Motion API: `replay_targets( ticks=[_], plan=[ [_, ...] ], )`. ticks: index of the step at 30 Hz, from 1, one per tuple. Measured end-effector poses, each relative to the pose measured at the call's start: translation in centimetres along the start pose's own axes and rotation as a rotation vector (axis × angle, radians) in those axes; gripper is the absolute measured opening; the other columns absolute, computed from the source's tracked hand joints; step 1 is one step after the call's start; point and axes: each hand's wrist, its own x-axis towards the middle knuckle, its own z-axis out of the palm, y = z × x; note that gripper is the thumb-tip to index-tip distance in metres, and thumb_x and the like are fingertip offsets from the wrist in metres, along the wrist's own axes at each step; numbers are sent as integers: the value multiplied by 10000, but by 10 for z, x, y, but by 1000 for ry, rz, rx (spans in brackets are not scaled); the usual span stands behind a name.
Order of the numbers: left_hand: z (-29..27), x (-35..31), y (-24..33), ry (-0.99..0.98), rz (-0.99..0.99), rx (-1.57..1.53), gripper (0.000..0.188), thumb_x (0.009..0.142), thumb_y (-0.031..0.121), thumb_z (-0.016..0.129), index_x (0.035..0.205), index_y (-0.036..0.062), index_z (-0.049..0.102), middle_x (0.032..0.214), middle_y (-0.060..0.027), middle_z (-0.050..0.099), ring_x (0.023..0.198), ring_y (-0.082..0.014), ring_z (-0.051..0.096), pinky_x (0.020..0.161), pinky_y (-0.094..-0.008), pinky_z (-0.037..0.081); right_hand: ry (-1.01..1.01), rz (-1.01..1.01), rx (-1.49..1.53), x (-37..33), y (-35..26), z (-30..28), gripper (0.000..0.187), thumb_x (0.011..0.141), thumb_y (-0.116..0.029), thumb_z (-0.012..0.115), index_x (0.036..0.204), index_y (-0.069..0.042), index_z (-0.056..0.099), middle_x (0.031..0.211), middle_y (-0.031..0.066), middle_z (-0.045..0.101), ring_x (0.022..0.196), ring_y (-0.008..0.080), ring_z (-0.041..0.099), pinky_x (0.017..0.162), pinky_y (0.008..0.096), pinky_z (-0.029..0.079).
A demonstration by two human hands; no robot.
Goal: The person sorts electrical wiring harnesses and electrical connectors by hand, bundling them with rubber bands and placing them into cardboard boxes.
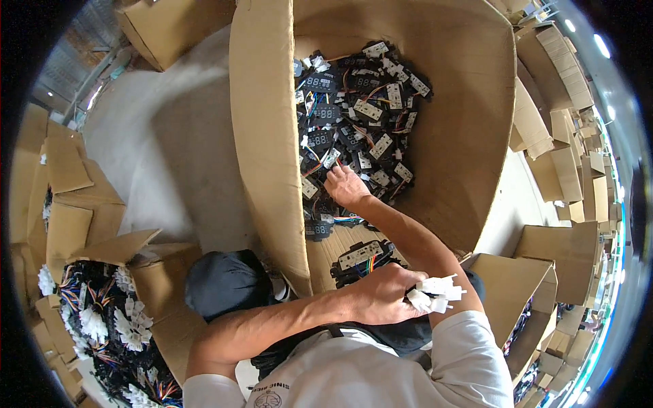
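My left hand [391, 294] is closed round a bunch of white plastic connectors [439, 294], which stick out past the fingers to the right. Just beyond that hand is a black circuit-board module [362, 261] with coloured wires running back toward the hand. My right hand [347, 186] reaches over into a large cardboard box [266, 136]. Its fingers are pinched at some coloured wires [338, 163] in the pile of black display modules [367, 109]. Several of these show digit displays, others pale board backs. Part of the pile under the right hand is hidden.
At the lower left a carton [163, 279] stands beside a heap of black wired parts with white connectors [94, 325]. Another open carton [513, 292] is close on my right. More cardboard boxes [551, 68] line the far right. Grey floor [183, 136] lies left of the large box.
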Motion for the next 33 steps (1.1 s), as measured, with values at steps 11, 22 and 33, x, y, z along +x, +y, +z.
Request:
replay_targets(
  ticks=[11,22,33],
  plan=[
    [0,-2,5,83,34,60,249,884,148,725,1103,36,691,959,-124,735,855,-198,710,775,-338,542,46,220,549,-46,27,-98,170,917,-199,620,904,-37,671,871,168,664,797,365,670,686,455,550],
    [-48,20,35,818,-69,-19,181,959,66,638,1120,-10,671,959,-59,724,815,-140,668,710,-308,543,598,334,436,-117,75,-249,238,896,-192,707,758,-43,584,684,128,552,616,330,608,537,427,503],
    [-67,21,13,567,-2,14,206,1024,198,586,1076,0,610,890,-47,645,715,-111,598,647,-277,511,503,354,1415,-94,47,-283,344,1011,-316,595,873,-2,626,698,76,620,645,219,639,583,388,519]
  ],
)
